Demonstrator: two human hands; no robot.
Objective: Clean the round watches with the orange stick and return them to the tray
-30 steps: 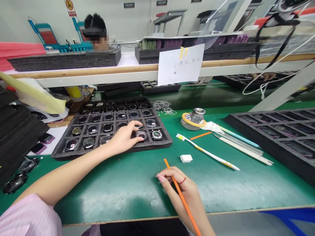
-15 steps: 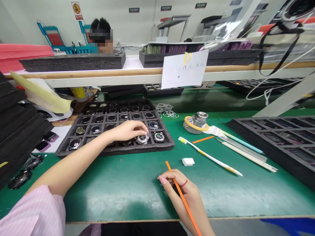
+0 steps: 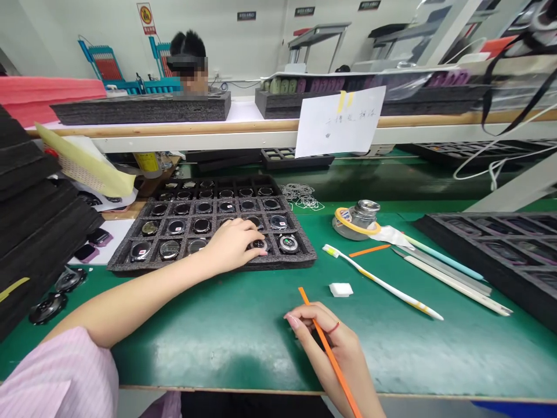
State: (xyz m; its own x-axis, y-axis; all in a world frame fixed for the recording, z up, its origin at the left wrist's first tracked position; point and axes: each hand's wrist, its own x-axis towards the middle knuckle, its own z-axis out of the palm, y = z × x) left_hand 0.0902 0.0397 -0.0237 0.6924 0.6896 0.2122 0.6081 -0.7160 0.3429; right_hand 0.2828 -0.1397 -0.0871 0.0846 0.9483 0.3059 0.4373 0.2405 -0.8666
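Observation:
My left hand [image 3: 235, 247] reaches over the front row of a black foam tray [image 3: 209, 268]. Its thumb and fingers are on the edges of a round watch case [image 3: 260, 245], which sits back-side up in a compartment; part of it is hidden by the fingers. Beside it to the right lies another watch case [image 3: 288, 244] with its sensor back showing. Several round watches fill other compartments of the tray. Low over the green table, my right hand [image 3: 333, 345] is closed around a thin orange stick [image 3: 324, 339], whose tip points up and away from me.
Right of the tray lie a white block [image 3: 340, 289], a toothbrush [image 3: 387, 284], a short orange strip [image 3: 369, 251] and a glass jar [image 3: 359, 219] with a tape roll. Foam stacks [image 3: 39, 232] stand left, another tray [image 3: 500, 249] right. A person [image 3: 188, 58] sits beyond the shelf.
My left hand has lowered the watch case into the front-row compartment. My right hand keeps the orange stick in nearly the same place. The view has shifted slightly.

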